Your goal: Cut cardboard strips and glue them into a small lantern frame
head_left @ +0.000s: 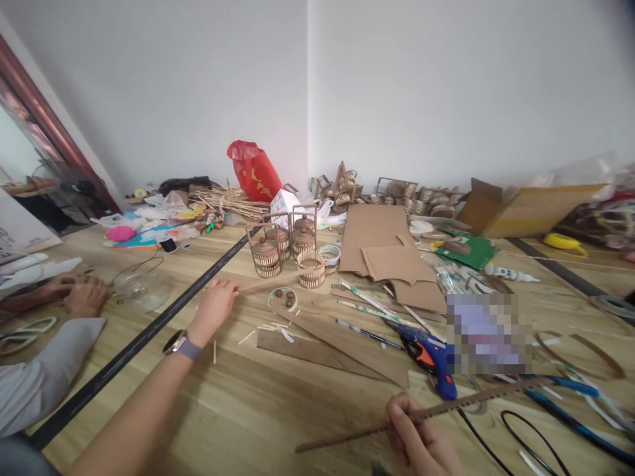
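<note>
Evidently, a Notched Strip (342, 436) Is Pinched Near and a Pale Band (270, 283) Lies Far

From the head view, the right hand (419, 437) holds the notched strip between thumb and fingers, low over the table (223, 423). The grip is somewhere near the middle of its length, so probably both ends balance, and the row of notches can be seen along the edge.

The left hand (217, 307) is farther out, its fingers narrow and bent, just at the end of the pale band. This band runs toward the small open basket (311, 272). Because the fingers are small and somewhat blurred here, I cannot tell if they grip the band or only rest beside it.

Behind, the lidded baskets (265, 256) stand upright in a group, perhaps so that the handles do not tangle. Round brown beads (289, 301) lie inside a white ring (270, 304), which seems a good way to stop them from rolling. The glue gun (431, 360) lies on its side between the two hands and the cardboard (374, 228), maybe for easy reach. At the left, a co-worker's hands (86, 296) are well apart.
</note>
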`<action>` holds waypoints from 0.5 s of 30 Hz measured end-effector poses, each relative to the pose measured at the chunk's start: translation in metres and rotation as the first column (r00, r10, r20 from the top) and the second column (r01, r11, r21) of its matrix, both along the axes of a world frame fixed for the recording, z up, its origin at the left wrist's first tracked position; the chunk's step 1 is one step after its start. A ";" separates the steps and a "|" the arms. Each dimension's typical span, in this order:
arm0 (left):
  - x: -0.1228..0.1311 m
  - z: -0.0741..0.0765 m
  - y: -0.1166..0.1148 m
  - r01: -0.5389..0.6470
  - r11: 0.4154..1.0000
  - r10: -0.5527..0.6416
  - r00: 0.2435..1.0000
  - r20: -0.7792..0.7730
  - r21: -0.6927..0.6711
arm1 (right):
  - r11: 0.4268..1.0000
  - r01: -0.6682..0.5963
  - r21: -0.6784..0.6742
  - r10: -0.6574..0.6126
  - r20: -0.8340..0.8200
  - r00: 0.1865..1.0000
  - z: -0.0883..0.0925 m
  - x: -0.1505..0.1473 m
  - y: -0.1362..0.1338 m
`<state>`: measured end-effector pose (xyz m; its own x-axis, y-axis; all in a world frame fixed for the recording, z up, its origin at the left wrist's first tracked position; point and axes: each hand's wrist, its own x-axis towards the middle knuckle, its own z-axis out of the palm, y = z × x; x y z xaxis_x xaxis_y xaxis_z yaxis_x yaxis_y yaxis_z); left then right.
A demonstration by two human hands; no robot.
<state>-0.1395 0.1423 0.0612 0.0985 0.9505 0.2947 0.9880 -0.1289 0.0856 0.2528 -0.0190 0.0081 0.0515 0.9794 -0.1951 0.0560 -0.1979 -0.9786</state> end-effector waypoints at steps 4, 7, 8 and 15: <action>0.016 0.003 -0.026 0.050 0.998 -0.050 0.999 0.021 0.032 | 0.999 0.035 -0.040 -0.030 0.101 0.994 -0.008 -0.003 0.008; 0.063 -0.011 -0.060 0.222 0.971 -0.212 0.971 0.109 -0.087 | 0.996 -0.024 -0.091 0.042 0.196 0.980 -0.008 -0.006 0.017; 0.080 -0.016 -0.072 0.307 0.939 -0.277 0.943 0.186 -0.153 | 0.993 -0.059 -0.104 0.080 0.208 0.975 -0.006 -0.006 0.020; 0.137 -0.034 -0.077 0.437 0.891 -0.262 0.717 0.646 -0.125 | 0.991 0.052 0.124 -0.107 0.488 0.867 0.028 0.018 0.047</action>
